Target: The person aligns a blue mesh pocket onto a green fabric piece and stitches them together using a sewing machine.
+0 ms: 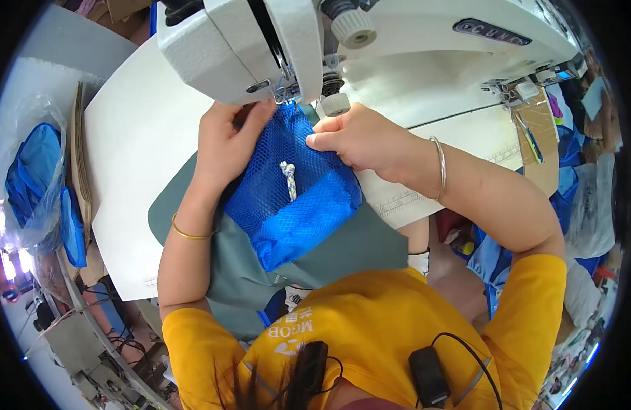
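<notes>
A blue mesh bag [261,184] with a smooth blue fabric part [309,219] lies under the head of a white sewing machine [223,51]. A knotted white cord [289,180] rests on the mesh. My left hand [233,133] pinches the bag's upper left edge beside the needle area. On the other side, my right hand [360,140] holds the upper right edge between thumb and fingers. The bag's top end reaches the presser foot [287,92]. Beneath the bag is a grey-green cloth [336,249].
The white table [138,157] spreads under the machine, with a printed ruler at its front edge. Pens [529,140] lie on a brown board at the right. A plastic bag with blue fabric [35,171] hangs at the left. More blue fabric is piled at the far right.
</notes>
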### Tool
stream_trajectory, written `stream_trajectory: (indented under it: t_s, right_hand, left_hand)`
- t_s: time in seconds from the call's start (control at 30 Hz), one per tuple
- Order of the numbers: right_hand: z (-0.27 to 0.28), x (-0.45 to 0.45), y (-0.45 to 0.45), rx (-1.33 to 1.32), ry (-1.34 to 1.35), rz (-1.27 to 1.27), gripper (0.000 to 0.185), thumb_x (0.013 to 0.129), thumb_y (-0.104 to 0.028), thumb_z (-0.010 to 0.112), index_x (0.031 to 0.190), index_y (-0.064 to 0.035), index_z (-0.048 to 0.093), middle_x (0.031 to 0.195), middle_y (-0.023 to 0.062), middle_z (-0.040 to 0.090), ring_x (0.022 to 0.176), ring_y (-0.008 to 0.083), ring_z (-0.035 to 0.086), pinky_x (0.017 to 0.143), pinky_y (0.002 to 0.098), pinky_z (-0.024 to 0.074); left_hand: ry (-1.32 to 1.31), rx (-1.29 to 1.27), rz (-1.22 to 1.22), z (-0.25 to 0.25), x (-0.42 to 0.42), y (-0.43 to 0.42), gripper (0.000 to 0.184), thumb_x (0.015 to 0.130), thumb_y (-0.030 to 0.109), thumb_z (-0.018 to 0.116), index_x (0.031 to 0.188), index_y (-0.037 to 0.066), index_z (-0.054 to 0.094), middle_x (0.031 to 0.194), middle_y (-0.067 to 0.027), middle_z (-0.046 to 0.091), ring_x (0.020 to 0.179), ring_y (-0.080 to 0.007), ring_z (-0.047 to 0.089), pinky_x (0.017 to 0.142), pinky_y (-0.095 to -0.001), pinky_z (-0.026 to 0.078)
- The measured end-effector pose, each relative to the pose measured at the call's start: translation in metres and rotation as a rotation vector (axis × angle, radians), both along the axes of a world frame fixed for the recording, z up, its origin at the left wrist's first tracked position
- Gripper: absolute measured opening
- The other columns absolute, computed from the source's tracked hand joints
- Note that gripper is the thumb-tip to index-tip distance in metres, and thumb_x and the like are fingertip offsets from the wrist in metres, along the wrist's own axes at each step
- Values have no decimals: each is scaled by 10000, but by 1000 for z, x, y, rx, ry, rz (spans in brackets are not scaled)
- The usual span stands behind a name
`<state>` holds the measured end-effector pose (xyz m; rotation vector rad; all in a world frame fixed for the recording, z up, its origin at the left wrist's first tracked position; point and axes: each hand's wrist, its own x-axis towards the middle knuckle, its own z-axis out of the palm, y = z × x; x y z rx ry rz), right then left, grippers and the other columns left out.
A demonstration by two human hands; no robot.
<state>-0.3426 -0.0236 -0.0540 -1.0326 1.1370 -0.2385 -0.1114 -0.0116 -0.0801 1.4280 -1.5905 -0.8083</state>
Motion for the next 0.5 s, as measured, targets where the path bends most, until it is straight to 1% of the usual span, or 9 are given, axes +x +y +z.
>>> stream_trajectory:
  t_s: [0.07, 0.2, 0.27, 0.33, 0.37, 0.4, 0.43, 0.47, 0.5]
  right_hand:
    - [-2, 4, 2, -104, 94, 55, 182, 982, -252, 725, 950, -75, 754, 798, -42, 625, 659, 43, 464, 566, 236, 370]
    - [-5, 9, 4, -257, 203, 168, 189, 1001, -235, 710, 959, -53, 742, 748, -19, 592, 645, 63, 459, 552, 243, 358]
    - [2, 11, 3, -282, 222, 189, 192, 1008, -223, 704, 946, -42, 728, 717, -13, 565, 623, 71, 450, 533, 252, 345]
    - [17, 11, 1, -23, 129, 106, 242, 1024, -204, 687, 828, -68, 648, 658, -18, 473, 562, 83, 407, 491, 277, 297]
    - [16, 12, 2, -23, 129, 106, 242, 1024, -204, 687, 828, -68, 648, 658, -18, 473, 562, 83, 407, 491, 277, 297]
    - [14, 13, 3, 40, 100, 75, 280, 1034, -195, 670, 787, -88, 594, 646, -22, 439, 540, 88, 386, 479, 285, 275]
    - [13, 13, 4, 102, 71, 44, 328, 1044, -186, 653, 747, -107, 540, 635, -26, 404, 517, 94, 364, 468, 293, 254]
    - [14, 13, 4, 101, 71, 42, 328, 1044, -186, 653, 747, -107, 540, 635, -26, 404, 517, 94, 364, 468, 293, 254]
    - [15, 14, 4, 119, 60, 48, 342, 1050, -185, 643, 738, -118, 520, 632, -28, 399, 518, 96, 368, 468, 292, 253]
  left_hand:
    - [-316, 155, -19, 13, -8, -2, 216, 893, 118, 809, 1029, -39, 748, 887, -91, 747, 715, -133, 641, 682, -314, 531]
    - [-257, 124, -75, 0, 2, -6, 214, 881, 113, 815, 1025, -34, 753, 852, -79, 743, 702, -120, 629, 665, -310, 528]
    - [-79, 69, -25, -2, -2, -3, 171, 863, 65, 797, 998, -32, 760, 838, -89, 746, 700, -154, 646, 677, -321, 532]
    - [-135, -69, -100, -4, 1, -1, 144, 864, 30, 770, 997, -25, 767, 842, -96, 747, 693, -191, 651, 696, -328, 537]
    - [-190, -209, -173, -4, 3, 0, 136, 865, -6, 743, 996, -18, 775, 847, -103, 749, 686, -228, 656, 714, -336, 542]
    - [-190, -208, -174, -3, 5, -3, 136, 865, -6, 743, 996, -18, 775, 847, -103, 749, 686, -228, 656, 714, -336, 542]
    - [-202, -270, -310, -2, 8, -7, 140, 884, 8, 717, 1005, -5, 785, 858, -107, 752, 696, -263, 659, 716, -353, 542]
    - [-215, -333, -447, 0, 8, -11, 154, 902, 22, 691, 1014, 8, 796, 869, -111, 756, 707, -298, 662, 718, -369, 542]
    - [-214, -334, -448, 7, 6, -10, 154, 902, 22, 691, 1014, 8, 796, 869, -111, 756, 707, -298, 662, 718, -369, 542]
